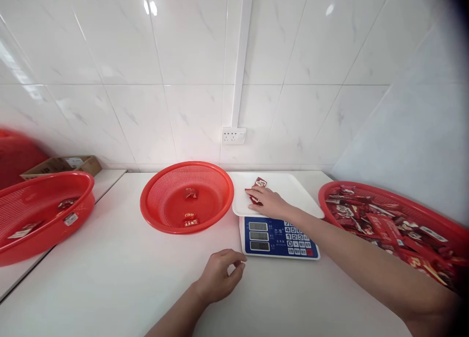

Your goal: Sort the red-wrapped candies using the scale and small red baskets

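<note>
My right hand (269, 202) reaches over the white pan (293, 190) of a digital scale. Its thumb and fingers close around a small red snack packet (255, 199), partly covered by the fingers. Another red packet (260, 182) with a pale label lies just behind it on the pan. The scale's blue panel (278, 239) with keys and displays faces me. My left hand (222, 274) hovers or rests by the scale's front left corner, fingers loosely curled, thumb apart from them, holding nothing. Left of the scale, a round red basket (151, 215) holds a few small red packets (190, 221).
At the right, a red basket (324, 190) is heaped with red packets (388, 229). Another red basket (82, 200) with a few packets stands at the left, before a cardboard box (93, 165). Behind the white table (120, 259) is a tiled wall with a socket (233, 136).
</note>
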### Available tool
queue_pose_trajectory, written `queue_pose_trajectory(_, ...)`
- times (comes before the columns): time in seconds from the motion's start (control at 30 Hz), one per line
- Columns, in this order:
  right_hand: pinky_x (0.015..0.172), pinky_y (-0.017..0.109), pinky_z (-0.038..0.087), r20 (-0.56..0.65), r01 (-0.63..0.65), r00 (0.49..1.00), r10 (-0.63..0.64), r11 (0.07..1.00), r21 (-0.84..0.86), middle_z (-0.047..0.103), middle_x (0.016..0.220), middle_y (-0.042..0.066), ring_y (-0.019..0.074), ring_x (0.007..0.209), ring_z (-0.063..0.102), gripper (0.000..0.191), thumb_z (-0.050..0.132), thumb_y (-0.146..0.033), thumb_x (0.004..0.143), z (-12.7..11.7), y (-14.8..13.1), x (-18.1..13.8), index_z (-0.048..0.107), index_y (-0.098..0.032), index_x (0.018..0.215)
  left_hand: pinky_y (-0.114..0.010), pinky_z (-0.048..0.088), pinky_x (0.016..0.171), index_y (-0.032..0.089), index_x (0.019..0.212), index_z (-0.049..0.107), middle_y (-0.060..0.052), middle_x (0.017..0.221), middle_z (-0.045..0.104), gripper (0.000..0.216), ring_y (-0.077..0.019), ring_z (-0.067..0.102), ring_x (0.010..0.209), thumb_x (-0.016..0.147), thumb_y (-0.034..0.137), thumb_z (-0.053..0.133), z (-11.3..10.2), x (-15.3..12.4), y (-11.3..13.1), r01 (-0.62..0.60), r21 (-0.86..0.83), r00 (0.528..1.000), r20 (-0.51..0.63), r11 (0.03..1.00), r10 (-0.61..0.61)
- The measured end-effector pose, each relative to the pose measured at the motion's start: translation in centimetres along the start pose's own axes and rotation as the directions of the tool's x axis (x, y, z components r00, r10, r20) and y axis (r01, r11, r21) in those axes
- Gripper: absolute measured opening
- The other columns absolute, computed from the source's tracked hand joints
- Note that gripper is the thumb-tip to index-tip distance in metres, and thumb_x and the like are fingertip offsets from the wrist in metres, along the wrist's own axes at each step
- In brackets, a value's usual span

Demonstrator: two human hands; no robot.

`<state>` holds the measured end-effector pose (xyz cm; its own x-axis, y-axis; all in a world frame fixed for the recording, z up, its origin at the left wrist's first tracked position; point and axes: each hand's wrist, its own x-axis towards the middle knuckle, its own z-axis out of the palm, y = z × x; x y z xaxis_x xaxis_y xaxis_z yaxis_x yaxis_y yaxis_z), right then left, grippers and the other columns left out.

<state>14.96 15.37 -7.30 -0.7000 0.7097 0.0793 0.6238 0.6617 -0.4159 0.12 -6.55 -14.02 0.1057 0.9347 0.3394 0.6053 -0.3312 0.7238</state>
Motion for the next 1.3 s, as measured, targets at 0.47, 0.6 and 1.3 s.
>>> queue_pose_trajectory(0.47,0.084,0.032,0.051,-0.065,0.085,0.996,-0.062,0.896,0.436,0.052,0.131,0.007,0.0158,0.106,0.058,0.053,0.029,-0.052,0.093,-1.9,-5.3,5.6,0.028,-0.027,0.140,-0.022,0.050,0.063,0.019,0.093,0.064,-0.004,0.081,0.069,0.020,-0.0135,0.063,0.072,0.083,0.019,0.047,-0.4,0.2,-0.3,0.064,0.017,0.998,0.000,0.998,-0.064)
queue_pose_trajectory(0.6,0.107,0.038,0.030,-0.046,0.009,0.999,-0.002,0.989,0.145,0.030,0.149,0.009,0.0219,0.135,0.030,0.061,0.051,-0.042,0.087,-2.5,-4.3,6.0,0.030,-0.024,0.142,-0.023,0.050,0.067,0.020,0.094,0.064,-0.003,0.083,0.069,0.020,-0.0133,0.063,0.073,0.084,0.020,0.046,-0.9,0.3,-0.5,0.081,0.015,0.996,-0.034,0.997,-0.080)
queue_pose_trajectory(1.3,0.107,0.037,0.033,-0.356,0.347,0.887,-0.294,0.933,0.093,0.043,0.142,0.008,0.0187,0.131,0.038,0.055,0.054,-0.028,0.085,-5.5,-5.8,2.0,0.041,-0.020,0.137,-0.022,0.049,0.049,0.020,0.092,0.066,-0.005,0.081,0.069,0.028,-0.0173,0.064,0.072,0.086,0.039,0.047,-0.7,0.7,-1.8,0.144,-0.006,0.989,-0.041,0.990,-0.144)
